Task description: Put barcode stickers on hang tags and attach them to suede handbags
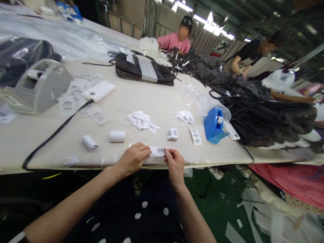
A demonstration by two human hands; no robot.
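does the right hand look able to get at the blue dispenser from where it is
Likely yes: the blue dispenser stands ahead and to the right of the right hand, with nothing tall between, only a barcode label. The hand pinches a white strip, though, so it may need to let go first.

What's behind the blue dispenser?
Behind the blue dispenser: crumpled clear plastic, part of a white slab, and, toward the right rear, piled dark fabric. Anything its body covers can't be seen.
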